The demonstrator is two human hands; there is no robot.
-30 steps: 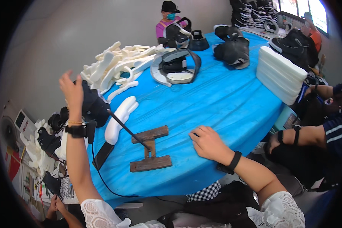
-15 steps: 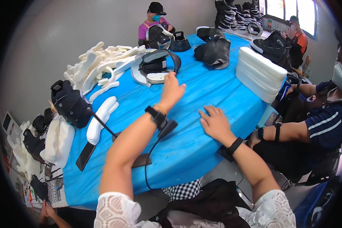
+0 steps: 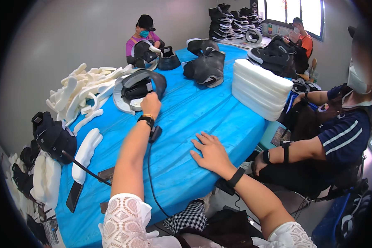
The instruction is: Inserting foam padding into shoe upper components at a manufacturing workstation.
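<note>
Hands both bare, both out over the blue cloth [image 3: 186,120]. Left arm [image 3: 131,163] nearly straight, slanting from the near edge toward the far left; left hand [image 3: 151,104] with its back up, fingers folded down at the near side of a black padded piece [image 3: 137,90]. Fingertips hidden behind the knuckles; cannot tell whether they pinch its edge or only touch it. Right arm [image 3: 262,198] bent, coming in from near right; right hand [image 3: 211,153] palm down over the cloth, fingers spread, thumb out to the left, holding nothing. Black bands [image 3: 236,177] on both wrists; dark cable [image 3: 150,177] hanging by the left one.

Padded piece: sits on the far left part of the cloth, just right of a heap of white foam strips [image 3: 76,89]. Rounded, hollow in the middle, pale grey rim curving round its left, dark grey pad across the top, broad black wall on the right. Small white tag inside; pale panel low in front, partly covered by the left hand.
</note>
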